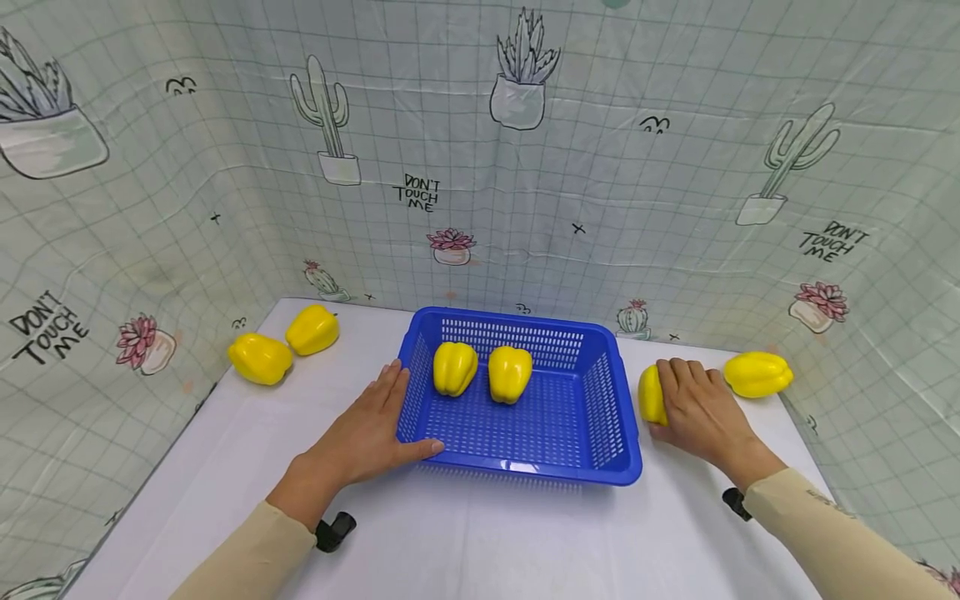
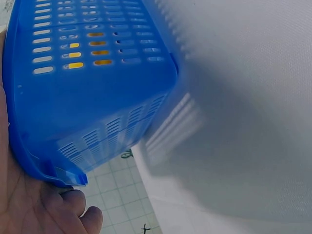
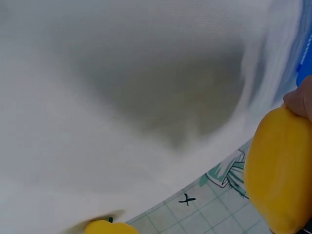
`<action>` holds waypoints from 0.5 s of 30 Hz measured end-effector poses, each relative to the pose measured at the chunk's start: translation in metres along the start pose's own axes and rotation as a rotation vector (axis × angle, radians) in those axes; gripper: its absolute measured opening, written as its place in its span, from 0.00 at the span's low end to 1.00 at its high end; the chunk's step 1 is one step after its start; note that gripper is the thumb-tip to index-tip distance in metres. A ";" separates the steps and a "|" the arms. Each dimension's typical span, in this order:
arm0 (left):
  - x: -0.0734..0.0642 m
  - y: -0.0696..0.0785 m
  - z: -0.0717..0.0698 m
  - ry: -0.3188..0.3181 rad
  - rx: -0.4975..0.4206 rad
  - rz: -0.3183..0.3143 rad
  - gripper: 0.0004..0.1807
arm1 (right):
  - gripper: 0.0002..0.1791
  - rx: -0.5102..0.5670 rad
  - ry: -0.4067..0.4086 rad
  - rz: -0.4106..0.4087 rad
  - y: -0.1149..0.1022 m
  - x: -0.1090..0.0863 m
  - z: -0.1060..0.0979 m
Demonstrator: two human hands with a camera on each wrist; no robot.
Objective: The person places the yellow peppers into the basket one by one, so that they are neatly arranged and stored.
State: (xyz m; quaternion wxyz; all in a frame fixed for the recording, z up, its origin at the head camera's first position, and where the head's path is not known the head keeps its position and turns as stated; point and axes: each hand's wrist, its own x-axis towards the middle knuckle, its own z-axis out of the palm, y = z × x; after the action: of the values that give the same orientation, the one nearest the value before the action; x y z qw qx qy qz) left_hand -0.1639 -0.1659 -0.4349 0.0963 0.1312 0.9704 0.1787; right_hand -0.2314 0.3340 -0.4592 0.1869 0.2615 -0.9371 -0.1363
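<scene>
A blue plastic basket [image 1: 525, 468] with slotted walls stands mid-table, and two yellow bell peppers lie inside it, one on the left [image 1: 454, 368] and one nearer the middle [image 1: 510, 374]. My left hand [image 1: 367, 429] rests on the basket's left rim, fingers straight along it and thumb over the front corner. In the left wrist view the palm lies against the basket's rim [image 2: 29, 165]. Just right of the basket, my right hand [image 1: 697, 410] grips another yellow bell pepper [image 1: 651, 395]. The right wrist view shows this pepper [image 3: 278, 170] held over the white tabletop, the thumb at its end.
Two more yellow bell peppers, one nearer [image 1: 261, 358] and one farther [image 1: 312, 329], lie at the table's back left. Another bell pepper [image 1: 757, 374] sits at the right edge beyond my right hand. A cactus-printed cloth [image 1: 480, 167] hangs behind and along both sides of the white table [image 1: 525, 542].
</scene>
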 end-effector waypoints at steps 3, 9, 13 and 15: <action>0.001 0.000 0.000 0.001 -0.001 0.003 0.71 | 0.54 0.006 0.012 -0.006 0.001 0.003 -0.005; 0.001 0.000 0.000 0.008 -0.008 -0.005 0.71 | 0.50 0.036 0.040 -0.008 0.003 0.009 -0.015; 0.001 0.000 0.000 0.008 -0.008 -0.009 0.71 | 0.48 0.041 0.064 -0.027 0.005 0.015 -0.023; 0.001 0.000 0.000 0.008 -0.010 -0.008 0.71 | 0.48 0.031 0.074 -0.042 0.006 0.018 -0.028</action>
State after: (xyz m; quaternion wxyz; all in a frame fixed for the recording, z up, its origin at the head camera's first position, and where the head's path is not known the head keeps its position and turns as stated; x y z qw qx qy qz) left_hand -0.1649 -0.1659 -0.4350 0.0939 0.1260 0.9703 0.1838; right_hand -0.2367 0.3253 -0.4271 0.2146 0.2886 -0.9258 -0.1161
